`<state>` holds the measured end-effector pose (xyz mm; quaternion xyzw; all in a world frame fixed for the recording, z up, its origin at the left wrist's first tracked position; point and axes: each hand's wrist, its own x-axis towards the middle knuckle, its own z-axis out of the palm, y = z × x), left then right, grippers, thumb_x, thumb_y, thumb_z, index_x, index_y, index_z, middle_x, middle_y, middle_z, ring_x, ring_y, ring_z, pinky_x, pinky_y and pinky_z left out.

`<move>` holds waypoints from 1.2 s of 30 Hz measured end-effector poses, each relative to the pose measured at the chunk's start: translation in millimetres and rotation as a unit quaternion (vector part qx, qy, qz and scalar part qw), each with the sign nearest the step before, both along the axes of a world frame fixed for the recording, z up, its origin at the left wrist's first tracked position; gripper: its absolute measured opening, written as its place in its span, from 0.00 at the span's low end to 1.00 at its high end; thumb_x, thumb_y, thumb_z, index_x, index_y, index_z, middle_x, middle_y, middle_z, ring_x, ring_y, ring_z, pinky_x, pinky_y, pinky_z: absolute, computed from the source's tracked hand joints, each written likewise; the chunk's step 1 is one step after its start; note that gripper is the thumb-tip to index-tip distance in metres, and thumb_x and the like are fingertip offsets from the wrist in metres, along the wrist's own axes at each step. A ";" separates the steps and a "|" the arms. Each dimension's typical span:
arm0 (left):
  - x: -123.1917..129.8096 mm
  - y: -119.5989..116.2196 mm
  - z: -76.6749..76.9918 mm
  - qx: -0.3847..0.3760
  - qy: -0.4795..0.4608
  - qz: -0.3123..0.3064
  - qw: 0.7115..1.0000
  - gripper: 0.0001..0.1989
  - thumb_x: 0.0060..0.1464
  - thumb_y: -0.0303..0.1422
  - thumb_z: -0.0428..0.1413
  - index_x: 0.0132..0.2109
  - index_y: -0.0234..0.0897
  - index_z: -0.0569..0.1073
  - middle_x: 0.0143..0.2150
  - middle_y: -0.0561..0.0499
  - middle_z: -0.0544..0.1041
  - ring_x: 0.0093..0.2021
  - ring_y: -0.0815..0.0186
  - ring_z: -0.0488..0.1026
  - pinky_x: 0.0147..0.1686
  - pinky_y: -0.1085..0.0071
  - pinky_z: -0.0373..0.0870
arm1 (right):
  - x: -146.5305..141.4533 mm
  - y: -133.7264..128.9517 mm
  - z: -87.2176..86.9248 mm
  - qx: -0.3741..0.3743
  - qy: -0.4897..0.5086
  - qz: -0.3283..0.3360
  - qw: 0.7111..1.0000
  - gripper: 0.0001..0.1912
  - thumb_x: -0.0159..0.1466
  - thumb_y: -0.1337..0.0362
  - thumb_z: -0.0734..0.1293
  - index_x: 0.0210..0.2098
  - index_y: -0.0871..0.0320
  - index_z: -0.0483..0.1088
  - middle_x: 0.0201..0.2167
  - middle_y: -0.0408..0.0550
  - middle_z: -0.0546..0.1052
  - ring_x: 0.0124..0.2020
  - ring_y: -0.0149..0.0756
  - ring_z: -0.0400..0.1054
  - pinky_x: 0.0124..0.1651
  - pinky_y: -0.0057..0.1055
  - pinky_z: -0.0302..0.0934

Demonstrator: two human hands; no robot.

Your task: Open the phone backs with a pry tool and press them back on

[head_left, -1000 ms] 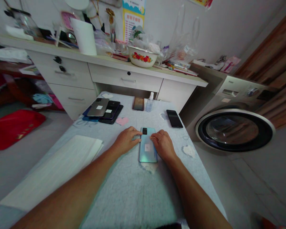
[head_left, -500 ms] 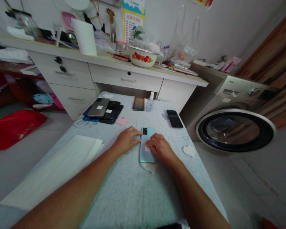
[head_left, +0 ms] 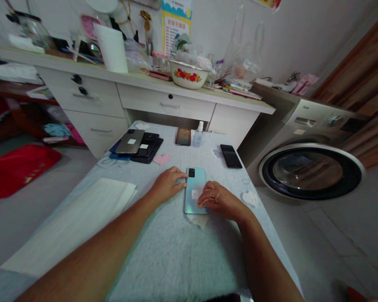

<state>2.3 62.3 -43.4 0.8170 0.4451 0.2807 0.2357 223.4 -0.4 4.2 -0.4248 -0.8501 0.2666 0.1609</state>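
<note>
Pale walls surround a table (head_left: 176, 260) dressed in a light blue cloth. On it, near the middle, I see a teal phone (head_left: 192, 183) lying flat, back up, its camera block at the top and a small sticker lower down. My left hand (head_left: 168, 184) meets its left edge near the top, thumb and forefinger parted. My right hand (head_left: 219, 200) is over its lower right part, fingertips bunched together; I cannot tell whether they pinch something small. Farther off, to the left, is a pile of phones (head_left: 130, 144); straight ahead, a clear spray bottle (head_left: 197, 137); to the right, a black phone (head_left: 231, 156). White sheets (head_left: 72, 222) lie beside my left forearm. Beyond the table stands a white desk (head_left: 170, 102) bearing a flowered bowl (head_left: 189, 76), with a washing machine (head_left: 308, 170) at right.
</note>
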 end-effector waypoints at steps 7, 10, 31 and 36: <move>0.2 0.6 -1.1 -0.003 -0.001 0.001 1.000 0.13 0.52 0.31 0.59 0.46 0.40 0.78 0.40 0.49 0.73 0.40 0.62 0.72 0.40 0.67 0.69 | -2.9 7.0 -13.1 0.043 0.009 -0.074 0.996 0.08 0.62 0.73 0.67 0.33 0.56 0.78 0.33 0.46 0.72 0.38 0.33 0.65 0.46 0.32 0.59; 0.6 0.0 0.1 -0.011 -0.001 0.001 1.000 0.13 0.52 0.31 0.59 0.46 0.41 0.78 0.40 0.49 0.73 0.40 0.62 0.72 0.41 0.67 0.69 | -5.5 11.3 -20.7 0.072 -0.002 -0.124 0.990 0.08 0.63 0.70 0.66 0.36 0.57 0.78 0.34 0.47 0.71 0.40 0.34 0.65 0.46 0.32 0.59; 0.8 -1.5 2.4 -0.016 0.000 0.004 1.000 0.13 0.52 0.31 0.58 0.45 0.42 0.78 0.40 0.50 0.73 0.39 0.63 0.71 0.40 0.67 0.67 | 9.6 0.6 -0.2 -0.114 0.054 -0.050 0.991 0.09 0.55 0.77 0.64 0.29 0.58 0.72 0.30 0.41 0.74 0.31 0.28 0.68 0.36 0.24 0.61; 0.8 -0.5 1.4 -0.014 0.001 0.004 1.000 0.13 0.52 0.31 0.58 0.46 0.41 0.78 0.40 0.49 0.73 0.38 0.63 0.71 0.39 0.67 0.68 | 11.9 -3.6 0.8 -0.209 0.082 -0.030 0.974 0.07 0.54 0.75 0.65 0.27 0.58 0.73 0.28 0.40 0.75 0.27 0.27 0.67 0.31 0.23 0.59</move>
